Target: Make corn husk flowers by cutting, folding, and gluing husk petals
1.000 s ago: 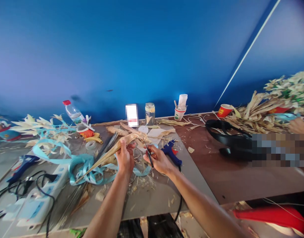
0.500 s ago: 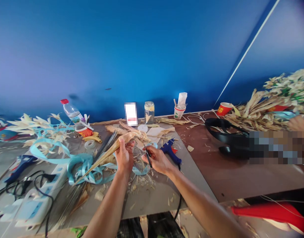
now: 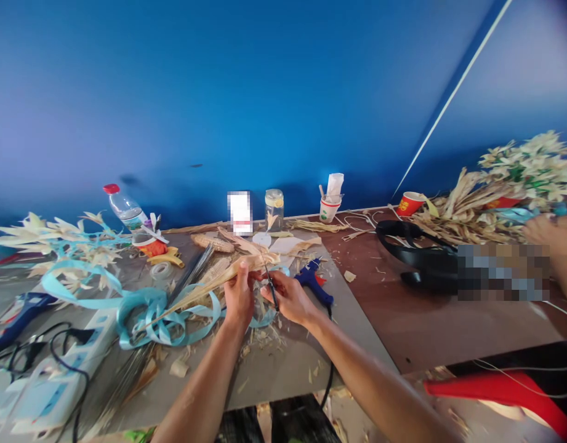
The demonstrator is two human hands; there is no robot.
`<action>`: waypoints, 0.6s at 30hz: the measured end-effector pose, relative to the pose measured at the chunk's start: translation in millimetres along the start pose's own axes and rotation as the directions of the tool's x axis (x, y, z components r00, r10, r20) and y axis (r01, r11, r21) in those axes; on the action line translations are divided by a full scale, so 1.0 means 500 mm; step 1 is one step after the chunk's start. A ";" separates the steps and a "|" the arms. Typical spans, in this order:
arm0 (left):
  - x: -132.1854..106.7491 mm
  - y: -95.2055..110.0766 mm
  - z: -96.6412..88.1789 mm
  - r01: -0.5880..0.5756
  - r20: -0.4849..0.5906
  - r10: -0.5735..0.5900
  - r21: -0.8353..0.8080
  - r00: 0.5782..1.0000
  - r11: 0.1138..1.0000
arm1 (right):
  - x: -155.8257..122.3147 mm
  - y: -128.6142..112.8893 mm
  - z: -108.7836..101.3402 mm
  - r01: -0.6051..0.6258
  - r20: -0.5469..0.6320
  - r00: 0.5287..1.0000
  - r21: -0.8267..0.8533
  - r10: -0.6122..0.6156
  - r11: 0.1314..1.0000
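Observation:
My left hand (image 3: 239, 295) is closed around a long, dry corn husk (image 3: 213, 282), thumb on top; its thin tail slants down to the left over pale blue ribbon (image 3: 140, 311). Black-handled scissors (image 3: 272, 294) are gripped in my right hand (image 3: 290, 299), their blades pointing up at the wide end of the husk. Whether the blades are parted is too small to tell. Just right of that hand lies a blue glue gun (image 3: 312, 280). Corn cobs (image 3: 213, 242) and a bundle of thin wires (image 3: 197, 271) lie behind and left of my left hand.
A white power strip (image 3: 68, 375) with black cords and another blue glue gun (image 3: 22, 317) are at the left. Along the wall stand a bottle (image 3: 121, 206), a jar (image 3: 274, 209) and paper cups (image 3: 330, 209). A black headband-like object (image 3: 417, 255) and another person's hand (image 3: 548, 237) are at the right.
The view has turned slightly right, so most things sit further left. The husk's wide end now lies against the scissor blades, and my two hands are closer together.

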State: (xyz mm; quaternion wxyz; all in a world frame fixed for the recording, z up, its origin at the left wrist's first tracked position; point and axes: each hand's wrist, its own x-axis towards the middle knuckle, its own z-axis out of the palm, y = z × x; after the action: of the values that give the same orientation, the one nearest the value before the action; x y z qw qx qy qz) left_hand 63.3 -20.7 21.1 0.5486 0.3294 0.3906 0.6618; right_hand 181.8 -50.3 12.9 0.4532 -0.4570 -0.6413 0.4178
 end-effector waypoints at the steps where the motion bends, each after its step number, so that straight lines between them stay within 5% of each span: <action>1: 0.000 0.001 0.001 0.001 -0.003 -0.001 0.003 1.000 1.000 | 0.000 0.002 0.000 -0.001 0.001 1.000 0.011 0.001 1.000; 18: 0.010 0.000 -0.006 0.002 -0.047 0.000 0.054 0.999 0.999 | 0.003 -0.005 -0.003 0.010 0.023 1.000 -0.026 -0.009 1.000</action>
State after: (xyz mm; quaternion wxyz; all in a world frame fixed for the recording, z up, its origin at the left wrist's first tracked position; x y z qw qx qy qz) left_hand 59.8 -16.3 19.8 0.5304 0.3282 0.4213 0.6583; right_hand 182.3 -49.3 16.1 0.4417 -0.4549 -0.6542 0.4123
